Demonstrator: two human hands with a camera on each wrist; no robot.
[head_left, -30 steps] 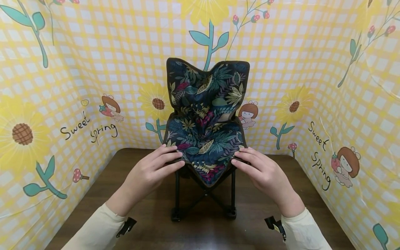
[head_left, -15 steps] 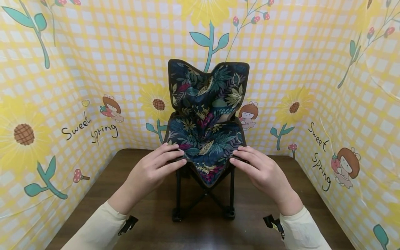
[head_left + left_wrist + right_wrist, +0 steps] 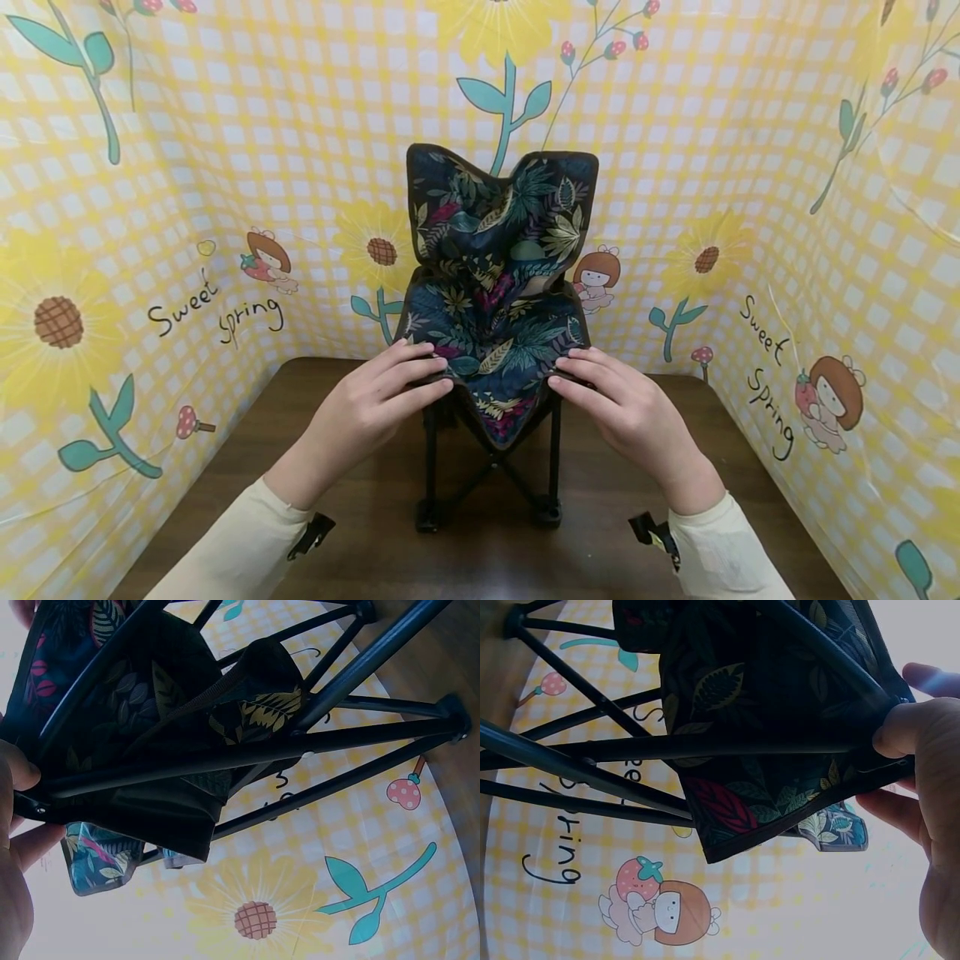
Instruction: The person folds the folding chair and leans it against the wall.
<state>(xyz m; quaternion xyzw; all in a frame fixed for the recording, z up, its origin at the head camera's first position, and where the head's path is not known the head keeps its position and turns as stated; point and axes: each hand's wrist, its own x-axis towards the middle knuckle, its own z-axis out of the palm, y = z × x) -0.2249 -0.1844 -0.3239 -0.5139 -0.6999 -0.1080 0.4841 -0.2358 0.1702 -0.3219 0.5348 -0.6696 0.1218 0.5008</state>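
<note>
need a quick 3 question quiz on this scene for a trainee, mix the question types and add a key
1. True or false: the folding chair is covered in leaf-print fabric.

2. Multiple choice: where do the left hand and right hand grip it?
a) top of the backrest
b) front corners of the seat
c) feet of the legs

3. Fill in the blank: beneath the seat, black bars cross in the shape of the letter ___.

Key: 1. True. 2. b. 3. X.
</note>
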